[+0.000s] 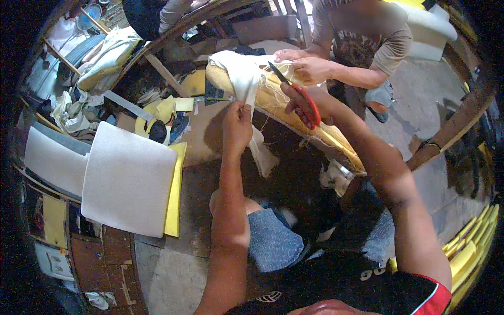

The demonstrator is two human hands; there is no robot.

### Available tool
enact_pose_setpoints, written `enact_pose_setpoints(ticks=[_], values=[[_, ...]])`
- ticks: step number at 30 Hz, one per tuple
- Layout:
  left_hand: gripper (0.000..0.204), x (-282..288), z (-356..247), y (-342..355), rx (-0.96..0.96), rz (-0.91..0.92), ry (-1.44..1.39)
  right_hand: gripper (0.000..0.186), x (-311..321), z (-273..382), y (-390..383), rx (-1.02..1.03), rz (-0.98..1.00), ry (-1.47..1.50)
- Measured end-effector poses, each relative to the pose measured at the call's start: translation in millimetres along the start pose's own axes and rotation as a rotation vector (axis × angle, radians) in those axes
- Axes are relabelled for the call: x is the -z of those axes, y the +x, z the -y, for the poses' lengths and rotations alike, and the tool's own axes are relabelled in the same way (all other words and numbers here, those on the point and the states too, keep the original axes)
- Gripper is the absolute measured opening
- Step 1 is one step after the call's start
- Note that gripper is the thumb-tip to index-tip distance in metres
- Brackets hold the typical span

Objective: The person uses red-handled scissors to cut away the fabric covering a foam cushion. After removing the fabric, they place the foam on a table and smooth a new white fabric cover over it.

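Note:
A long padded piece of yellow foam (279, 100) lies slanting in front of me, partly wrapped in white fabric (237, 68) with frayed threads. My left hand (237, 126) is closed on a hanging strip of that fabric at the foam's near side. Red-handled scissors (303, 95) are in my right hand (321, 104), fingers wrapped round the handles. Their dark blades point up and left above the foam, beside the loose threads. Across from me, another person's hands (311, 69) hold the fabric at the foam's far side, close to the scissor tips.
At left stands a light grey square panel (129, 178) with a yellow foam sheet (176, 189) behind it. Scraps and crumpled cloth (73, 113) pile up beyond. A wooden beam (446, 126) runs along the right, and yellow foam strips (470, 252) stack at lower right.

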State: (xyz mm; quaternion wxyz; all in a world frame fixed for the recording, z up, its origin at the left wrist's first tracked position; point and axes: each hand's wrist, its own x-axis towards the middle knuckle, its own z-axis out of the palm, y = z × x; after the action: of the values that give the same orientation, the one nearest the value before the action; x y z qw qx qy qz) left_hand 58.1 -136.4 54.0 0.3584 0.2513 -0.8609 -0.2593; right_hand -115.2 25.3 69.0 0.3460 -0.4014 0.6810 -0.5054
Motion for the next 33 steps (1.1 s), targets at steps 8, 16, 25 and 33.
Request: enact_pose_setpoints(ticks=[8,16,25,33], values=[[0.023,2,7,0,-0.032,0.000,-0.054,0.062,15,-48,60,0.174,0.165,0.223],[0.023,11,-4,-4,0.074,0.054,-0.090,0.054,18,-40,86,0.109,0.273,0.295],[0.023,21,-3,-8,-0.079,-0.044,0.014,0.048,9,-32,83,0.051,0.332,0.251],[0.019,54,-7,-22,0.133,0.043,-0.111,0.044,27,-76,116,0.230,0.310,0.115]])
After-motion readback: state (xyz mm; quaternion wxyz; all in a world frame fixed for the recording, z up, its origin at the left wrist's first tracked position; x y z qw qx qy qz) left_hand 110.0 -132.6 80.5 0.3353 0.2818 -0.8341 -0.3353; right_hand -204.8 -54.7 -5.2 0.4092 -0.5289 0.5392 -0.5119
